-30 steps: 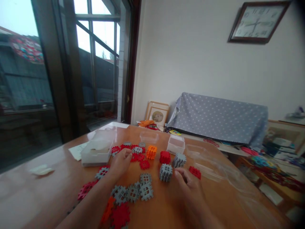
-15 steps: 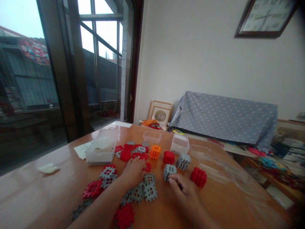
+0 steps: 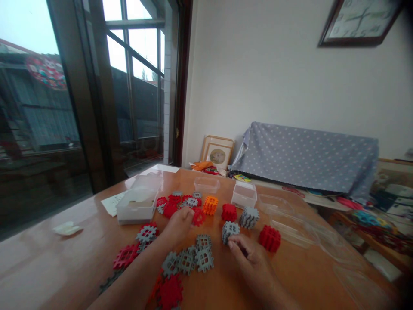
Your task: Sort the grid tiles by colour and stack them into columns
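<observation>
My left hand [image 3: 182,221] is closed, with a red square-toothed plastic building piece [image 3: 199,217] at its fingertips, just in front of the loose red and grey pile [image 3: 171,209]. My right hand [image 3: 250,256] has its thumb and fingers closed at the near right side of a small stack of grey building pieces [image 3: 229,230] standing on the table. Around that stack stand a red stack [image 3: 229,212], another grey stack [image 3: 249,217], a larger red stack [image 3: 270,238] and an orange stack [image 3: 210,205]. Loose grey pieces [image 3: 187,260] lie between my forearms.
A translucent box [image 3: 135,211] sits at the left beside a paper sheet [image 3: 111,203]. Behind the stacks is a small clear box [image 3: 244,196]. Clear plastic lids or trays [image 3: 290,230] lie along the right. More red and grey pieces [image 3: 125,256] lie by my left forearm.
My left hand has drawn back and a little left, its fingers closing, and the red piece now shows beside them, farther from the grey pieces. My right hand stays at the grey stack.
</observation>
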{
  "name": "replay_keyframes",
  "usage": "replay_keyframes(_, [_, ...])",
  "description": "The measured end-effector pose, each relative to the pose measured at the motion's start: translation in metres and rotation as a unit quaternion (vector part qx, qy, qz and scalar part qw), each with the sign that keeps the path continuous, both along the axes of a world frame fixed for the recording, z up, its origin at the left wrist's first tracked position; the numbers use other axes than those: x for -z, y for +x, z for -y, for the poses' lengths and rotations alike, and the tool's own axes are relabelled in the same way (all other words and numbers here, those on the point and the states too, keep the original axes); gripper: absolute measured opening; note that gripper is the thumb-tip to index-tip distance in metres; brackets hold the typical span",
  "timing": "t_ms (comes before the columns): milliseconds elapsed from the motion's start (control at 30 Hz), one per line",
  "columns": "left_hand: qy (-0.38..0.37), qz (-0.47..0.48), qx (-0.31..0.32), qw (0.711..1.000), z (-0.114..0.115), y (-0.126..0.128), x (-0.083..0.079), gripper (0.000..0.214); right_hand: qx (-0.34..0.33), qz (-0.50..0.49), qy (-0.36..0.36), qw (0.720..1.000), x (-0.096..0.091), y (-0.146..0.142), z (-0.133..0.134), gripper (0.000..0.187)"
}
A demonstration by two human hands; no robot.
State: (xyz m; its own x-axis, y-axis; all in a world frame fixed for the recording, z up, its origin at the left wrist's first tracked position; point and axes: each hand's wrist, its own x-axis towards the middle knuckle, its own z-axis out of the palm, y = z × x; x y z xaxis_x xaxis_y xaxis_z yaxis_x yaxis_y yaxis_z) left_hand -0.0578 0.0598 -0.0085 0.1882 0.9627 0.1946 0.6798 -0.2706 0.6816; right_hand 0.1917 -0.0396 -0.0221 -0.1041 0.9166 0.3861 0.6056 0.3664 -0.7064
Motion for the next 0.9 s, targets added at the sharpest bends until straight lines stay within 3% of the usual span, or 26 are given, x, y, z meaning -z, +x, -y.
replay_keyframes(100, [-0.057, 0.127, 0.041, 0.989, 0.007, 0.004, -0.008, 0.038, -0.005, -0.012, 0.005, 1.000, -0.001, -0.001, 0.001, 0.027])
replay_keyframes(200, [-0.141, 0.288, 0.080, 0.944, 0.018, 0.008, -0.015, 0.038, 0.004, -0.034, 0.006, 0.999, -0.003, -0.005, 0.003, 0.026])
replay_keyframes(300, [-0.190, 0.351, 0.110, 0.911, 0.031, 0.016, -0.019, 0.037, 0.005, -0.070, -0.017, 0.997, -0.005, -0.012, 0.006, 0.030])
replay_keyframes(467, [-0.252, 0.395, 0.147, 0.871, 0.050, 0.034, -0.026, 0.037, -0.041, -0.173, -0.079, 0.981, -0.004, -0.021, 0.006, 0.031])
replay_keyframes(600, [-0.291, 0.405, 0.165, 0.851, 0.059, 0.041, -0.027, 0.034, -0.014, -0.271, -0.122, 0.955, -0.006, -0.018, 0.003, 0.035])
replay_keyframes(767, [-0.300, 0.335, 0.242, 0.860, 0.064, 0.039, -0.031, 0.022, -0.007, -0.362, -0.157, 0.919, -0.019, -0.013, 0.007, 0.029])
replay_keyframes(900, [-0.270, 0.318, 0.233, 0.878, 0.064, 0.038, -0.031, 0.024, -0.021, -0.342, -0.156, 0.927, -0.019, -0.011, 0.006, 0.029])
